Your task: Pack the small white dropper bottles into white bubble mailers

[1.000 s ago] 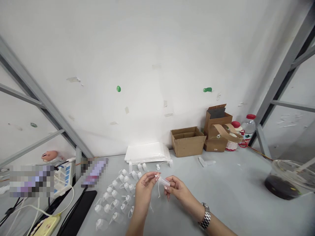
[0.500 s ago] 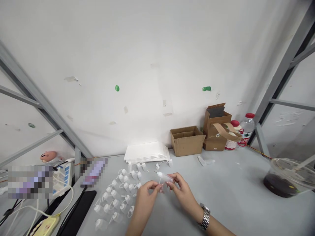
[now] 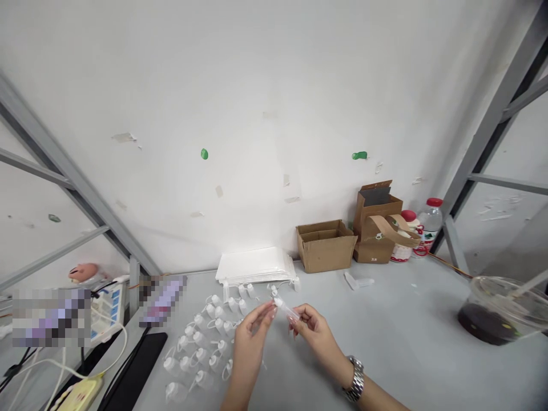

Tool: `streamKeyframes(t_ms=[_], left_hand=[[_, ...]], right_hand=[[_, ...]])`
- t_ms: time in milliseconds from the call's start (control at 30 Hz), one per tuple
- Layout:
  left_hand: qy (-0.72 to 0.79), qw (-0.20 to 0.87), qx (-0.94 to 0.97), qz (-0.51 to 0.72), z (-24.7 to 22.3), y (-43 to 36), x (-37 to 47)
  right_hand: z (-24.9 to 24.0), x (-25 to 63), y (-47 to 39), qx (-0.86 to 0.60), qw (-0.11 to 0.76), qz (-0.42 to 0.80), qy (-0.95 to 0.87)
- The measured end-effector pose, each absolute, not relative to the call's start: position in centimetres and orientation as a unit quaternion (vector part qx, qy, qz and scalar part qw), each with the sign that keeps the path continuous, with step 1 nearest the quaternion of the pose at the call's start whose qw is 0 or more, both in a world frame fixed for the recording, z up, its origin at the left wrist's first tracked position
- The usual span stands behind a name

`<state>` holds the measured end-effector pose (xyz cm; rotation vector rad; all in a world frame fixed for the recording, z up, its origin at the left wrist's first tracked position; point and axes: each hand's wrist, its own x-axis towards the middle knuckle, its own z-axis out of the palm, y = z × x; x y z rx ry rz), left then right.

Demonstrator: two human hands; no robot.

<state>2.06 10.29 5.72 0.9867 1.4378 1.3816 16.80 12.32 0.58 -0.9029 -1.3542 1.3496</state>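
My right hand (image 3: 314,334) pinches the body of a small translucent squeeze bottle (image 3: 290,310), tilted with its white top to the upper left. At that top end, the thumb and fingertips of my left hand (image 3: 253,328) are closed on the bottle's white cap (image 3: 278,301); the exact grip is partly hidden. Several similar squeeze bottles (image 3: 198,338) with looped cap straps stand on the grey table to the left of my left hand. More small bottles (image 3: 242,290) stand farther back, before a stack of white sheets (image 3: 254,265).
At the back right are an open cardboard box (image 3: 327,254), a brown paper bag (image 3: 377,228) and a red-capped bottle (image 3: 430,220). A clear plastic piece (image 3: 359,281) lies before them. A cup of dark drink (image 3: 488,319) is far right; a power strip (image 3: 112,314) and cables are left.
My left hand has moved up from below the bottle to its cap end. The bottle has turned so that its body slopes more steeply; my right hand has hardly moved.
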Motion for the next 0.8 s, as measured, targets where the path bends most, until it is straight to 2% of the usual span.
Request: streamKeyframes(t_ms=[200,367,600,800], left_hand=[[0.575,0.444,0.379,0.573,5.51,10.71,2.85],[0.544,0.488,0.404,0.55,5.63,10.95,2.31],[0.599,0.388,0.456,0.531,4.94,11.08,2.0],[0.573,0.362,0.517,0.523,5.28,10.64,2.46]], right_hand=[[0.96,16.77,11.47,-0.393,0.479,0.511,-0.596],[1.04,16.66,11.68,-0.331,0.427,0.603,-0.586],[0.59,16.22,11.77,-0.367,0.472,0.575,-0.559],[0.55,16.36,12.33,-0.262,0.419,0.739,-0.457]])
